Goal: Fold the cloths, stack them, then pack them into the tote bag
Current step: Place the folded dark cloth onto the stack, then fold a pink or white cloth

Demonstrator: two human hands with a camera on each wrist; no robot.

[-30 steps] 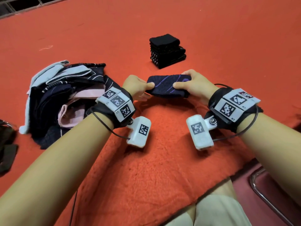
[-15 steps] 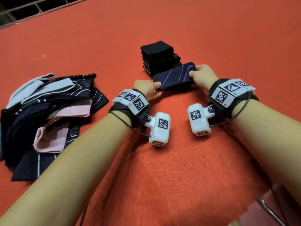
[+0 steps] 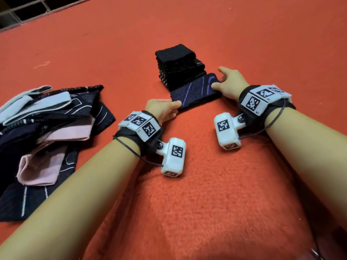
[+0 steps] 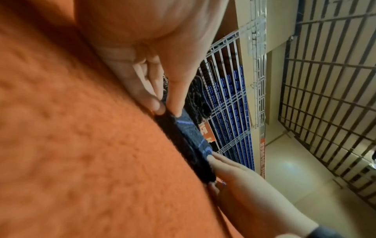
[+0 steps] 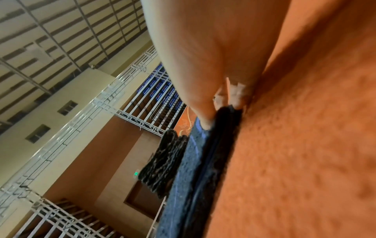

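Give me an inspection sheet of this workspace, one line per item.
Surface: orange blanket.
Job's things: folded navy cloth beside the dark stack; unfolded pile at left; tote bag not seen.
Clutter: nothing seen.
Grippers: left hand and right hand pinch the navy cloth's opposite ends.
Cables: thin black cable at each wrist camera.
Surroundings: metal grilles, beige walls.

Fuzzy matt orange blanket

Both hands at opposite ends of folded navy cloth on orange blanket
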